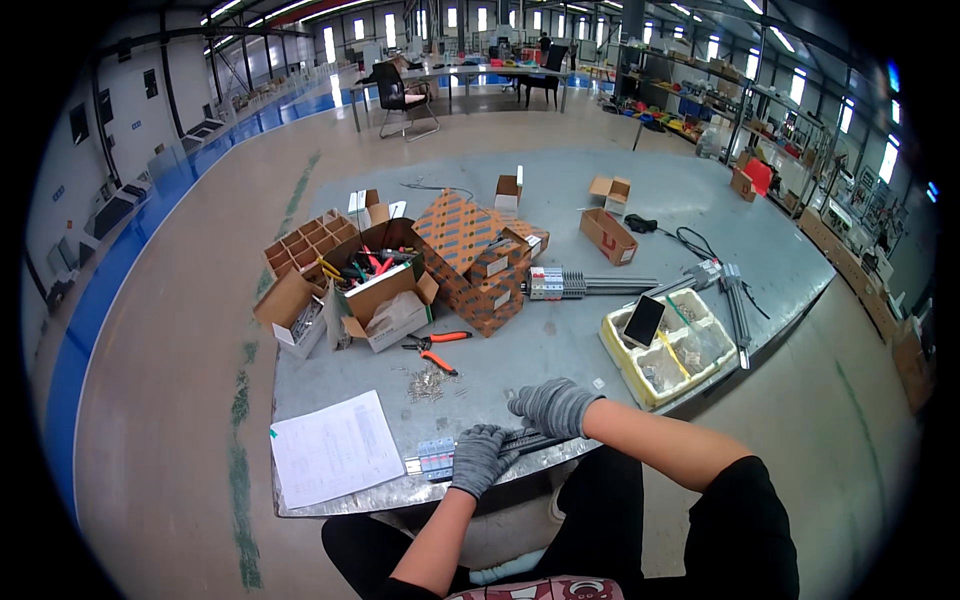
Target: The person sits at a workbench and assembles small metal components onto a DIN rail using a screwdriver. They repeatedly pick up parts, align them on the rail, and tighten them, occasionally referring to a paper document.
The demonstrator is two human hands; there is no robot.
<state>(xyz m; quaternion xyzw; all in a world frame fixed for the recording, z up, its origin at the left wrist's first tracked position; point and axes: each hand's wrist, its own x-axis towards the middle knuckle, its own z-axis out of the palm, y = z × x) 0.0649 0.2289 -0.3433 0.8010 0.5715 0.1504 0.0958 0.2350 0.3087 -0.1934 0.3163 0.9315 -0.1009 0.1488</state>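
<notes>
At the table's near edge lies a metal mounting rail (412, 466) carrying a row of light grey-blue circuit breakers (437, 457) and dark modules (530, 440). My left hand (482, 460), in a grey knit glove, wraps over this rail assembly just right of the breakers. My right hand (555, 408), gloved alike, hovers over the dark modules with its fingers curled together. Whatever it pinches, if anything, is hidden. Beyond my hands are a pile of small metal screws or terminals (428, 383) and wire strippers (440, 350) with orange handles. Printed sheets (335, 450) lie to the left.
A foam tray (622, 362) with small parts and a phone (643, 321) sits at right. Finished-looking rail assemblies (560, 284) lie behind it. Cardboard boxes (480, 265), including a tool-filled box (375, 290), crowd the middle left. The metal table's right edge (800, 310) curves away.
</notes>
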